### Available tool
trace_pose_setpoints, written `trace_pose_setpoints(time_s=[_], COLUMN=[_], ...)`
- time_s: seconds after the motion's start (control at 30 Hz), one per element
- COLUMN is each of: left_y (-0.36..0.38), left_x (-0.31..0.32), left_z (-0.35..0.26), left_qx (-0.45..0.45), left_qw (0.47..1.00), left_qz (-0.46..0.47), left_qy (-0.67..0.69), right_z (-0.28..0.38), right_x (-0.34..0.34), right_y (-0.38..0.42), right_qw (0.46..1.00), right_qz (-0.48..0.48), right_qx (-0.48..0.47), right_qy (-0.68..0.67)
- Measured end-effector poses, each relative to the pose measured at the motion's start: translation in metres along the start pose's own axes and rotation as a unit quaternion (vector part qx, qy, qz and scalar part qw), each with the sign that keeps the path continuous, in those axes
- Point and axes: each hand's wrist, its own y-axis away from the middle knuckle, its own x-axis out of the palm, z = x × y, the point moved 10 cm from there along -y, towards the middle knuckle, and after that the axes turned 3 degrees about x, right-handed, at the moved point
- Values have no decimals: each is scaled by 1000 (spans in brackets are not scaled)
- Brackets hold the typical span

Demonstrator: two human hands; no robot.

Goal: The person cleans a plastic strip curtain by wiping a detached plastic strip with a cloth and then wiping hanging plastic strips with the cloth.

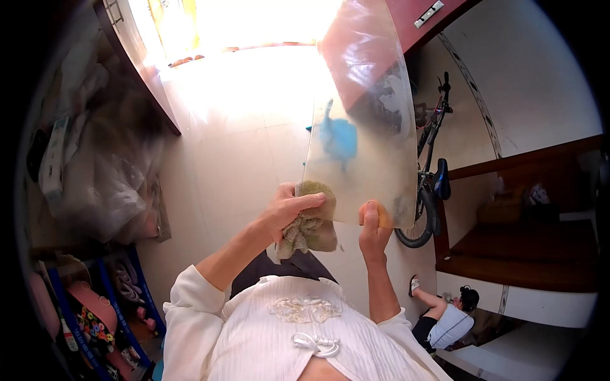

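A large see-through plastic sheet (375, 171) stands out in front of me, its near edge between my two hands. My left hand (284, 213) grips a crumpled greenish-brown rag (306, 233) at the sheet's lower left corner, thumb on top. Part of the rag shows through the sheet, and the rest hangs below its edge. My right hand (373, 233) pinches the near edge close to the lower right corner, thumb on top and fingers behind the sheet. Through the sheet a blurred blue thing (340, 138) shows beyond it.
A bicycle (441, 179) stands to the right of the sheet. Lower right, a person (451, 325) sits near a dark wooden ledge (527, 263). Plastic-wrapped goods (117, 181) are piled at left, above a rack with blue posts (58, 311). Bright light floods the pale tiled floor (235, 171).
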Motion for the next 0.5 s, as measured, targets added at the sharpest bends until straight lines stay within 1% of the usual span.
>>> trace_pose_setpoints(time_s=[0.03,0.07,0.1,0.17,0.2,0.27,0.3,0.33,0.37,0.4,0.47,0.5], left_y=[-3,-5,-1,-1,0,0,1,2,4,4,5,6], left_x=[-6,-9,-3,2,4,1,0,-1,-2,-1,-2,-5], left_z=[-4,-9,-10,-5,-1,14,20,24,32,34,25,25], left_qx=[23,45,47,67,86,102,98,94,71,69,149,157], left_qw=[994,977,987,985,983,981,980,980,986,986,977,974], left_qz=[-6,-12,-23,-28,-35,-52,-60,-65,-56,-54,-68,-77], left_qy=[-104,-208,-155,-156,-158,-158,-160,-161,-139,-141,-136,-147], right_z=[1,2,1,-18,-18,-30,-27,-29,-31,-33,-43,-51], right_x=[1,2,5,2,6,11,17,26,36,40,67,73], right_y=[-3,-6,-7,-4,-3,-2,0,1,5,8,16,21], right_qw=[1000,999,999,986,986,950,949,952,953,953,959,947], right_qz=[4,7,9,-56,-52,-95,-93,-72,-51,-54,45,61], right_qx=[0,-1,-4,43,44,91,92,129,165,166,197,216], right_qy=[-26,-51,-51,-153,-152,-284,-287,-268,-248,-249,-201,-230])
